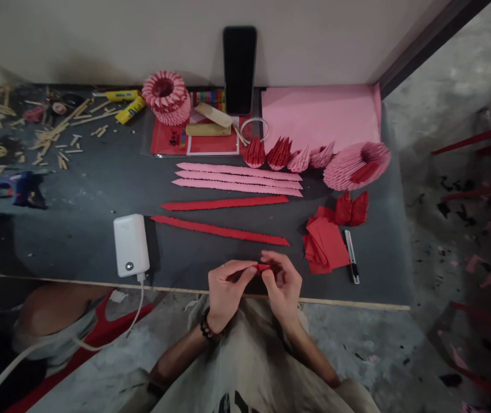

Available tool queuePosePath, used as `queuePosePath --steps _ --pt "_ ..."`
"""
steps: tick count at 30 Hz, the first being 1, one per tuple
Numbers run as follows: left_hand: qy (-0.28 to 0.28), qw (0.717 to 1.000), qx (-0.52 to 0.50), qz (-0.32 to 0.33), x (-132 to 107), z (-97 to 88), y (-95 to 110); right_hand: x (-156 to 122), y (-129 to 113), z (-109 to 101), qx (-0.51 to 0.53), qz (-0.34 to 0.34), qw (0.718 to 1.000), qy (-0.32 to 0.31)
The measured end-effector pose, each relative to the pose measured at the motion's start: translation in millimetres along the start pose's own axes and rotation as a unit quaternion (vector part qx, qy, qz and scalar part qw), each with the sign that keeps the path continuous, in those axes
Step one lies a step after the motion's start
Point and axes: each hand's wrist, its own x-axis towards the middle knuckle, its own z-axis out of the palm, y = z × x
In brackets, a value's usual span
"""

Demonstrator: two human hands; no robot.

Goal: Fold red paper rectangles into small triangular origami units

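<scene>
My left hand [227, 285] and my right hand [283, 284] meet at the near edge of the dark table [90, 241]. Both pinch a small folded red paper piece [263, 267] between their fingertips. A beaded bracelet sits on my left wrist. Just right of my hands lies a stack of red paper squares [326, 244], with a small utility knife [351, 256] beside it. Beyond my hands lie two long red strips of joined paper pieces [222, 229] and three pink strips [239, 179].
A white power bank [131, 245] with a cable lies to the left. A phone [239, 69] leans on the wall. Round pink and red paper models [356, 165], small piles of folded pieces [280, 154], pink sheets, glue and wooden sticks [69, 135] fill the back.
</scene>
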Motion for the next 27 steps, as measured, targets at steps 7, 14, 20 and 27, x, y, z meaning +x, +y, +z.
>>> queuePosePath --steps 7,14,20,27 --pt "-0.01 0.987 -0.14 -0.076 -6 6.4 0 0 -3 1 0.009 -0.015 0.999 0.034" --pt "-0.035 0.987 -0.145 -0.062 0 4.7 7 1 0 -7 -0.173 -0.244 0.95 0.088" --pt "-0.071 0.984 -0.158 -0.048 -5 -0.3 9 -7 13 -23 -0.284 -0.399 0.868 0.076" --pt "-0.069 0.978 -0.189 -0.06 -5 2.7 1 0 3 -25 -0.2 -0.303 0.93 0.054"
